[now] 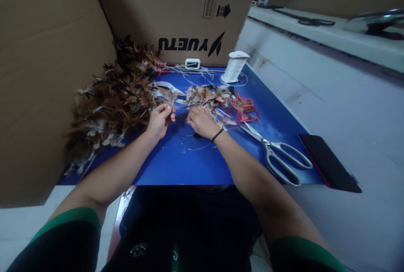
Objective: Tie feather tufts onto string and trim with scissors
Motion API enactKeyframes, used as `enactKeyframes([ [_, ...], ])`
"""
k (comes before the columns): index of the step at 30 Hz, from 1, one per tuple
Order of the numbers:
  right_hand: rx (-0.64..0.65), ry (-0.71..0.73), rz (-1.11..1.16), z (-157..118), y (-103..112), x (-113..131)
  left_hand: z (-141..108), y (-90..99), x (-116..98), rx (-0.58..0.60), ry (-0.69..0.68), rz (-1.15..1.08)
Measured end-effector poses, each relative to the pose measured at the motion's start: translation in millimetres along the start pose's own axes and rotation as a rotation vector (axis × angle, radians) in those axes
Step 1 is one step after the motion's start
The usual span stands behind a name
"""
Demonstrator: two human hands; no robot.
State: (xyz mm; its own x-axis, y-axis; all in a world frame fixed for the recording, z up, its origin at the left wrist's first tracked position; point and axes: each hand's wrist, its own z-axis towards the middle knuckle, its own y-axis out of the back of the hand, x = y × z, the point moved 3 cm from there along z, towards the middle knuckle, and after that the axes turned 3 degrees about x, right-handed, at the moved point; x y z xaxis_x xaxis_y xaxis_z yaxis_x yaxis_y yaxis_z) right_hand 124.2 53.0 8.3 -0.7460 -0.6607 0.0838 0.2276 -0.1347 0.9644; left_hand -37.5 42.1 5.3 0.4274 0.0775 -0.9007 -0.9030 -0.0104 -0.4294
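My left hand (159,121) pinches a small bunch of light brown feathers (169,96) between thumb and fingers, their tips pointing up. Close by on the right, my right hand (203,121) is bent palm-down at the near edge of a loose pile of mixed feathers (208,95). Its fingers are curled, and whatever lies under the fingertips is hidden. Beside that pile on the right is a tangle of pink-red strands (244,108). Left of my left hand spreads a big heap of brown feathers (120,95) with whitish fluffy ends.
Large scissors (267,142) lie right of my right hand, near a dark phone (328,160) at the blue table's (186,166) edge. A white spool (235,66) and a small white-framed object (192,64) stand before a cardboard box (183,11). More cardboard (47,74) rises at left.
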Motion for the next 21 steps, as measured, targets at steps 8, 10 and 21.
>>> enactKeyframes([
  [8,-0.199,-0.06,0.346,-0.5,10.5,-14.8,1.8,2.2,-2.2,-0.042,-0.016,-0.007],
  [10,-0.216,-0.082,0.414,-0.9,11.9,-15.3,2.9,3.2,-2.2,-0.07,-0.009,-0.01],
  [21,-0.229,-0.352,0.618,18.5,-2.6,-26.0,9.7,10.3,4.0,-0.146,-0.022,-0.049],
])
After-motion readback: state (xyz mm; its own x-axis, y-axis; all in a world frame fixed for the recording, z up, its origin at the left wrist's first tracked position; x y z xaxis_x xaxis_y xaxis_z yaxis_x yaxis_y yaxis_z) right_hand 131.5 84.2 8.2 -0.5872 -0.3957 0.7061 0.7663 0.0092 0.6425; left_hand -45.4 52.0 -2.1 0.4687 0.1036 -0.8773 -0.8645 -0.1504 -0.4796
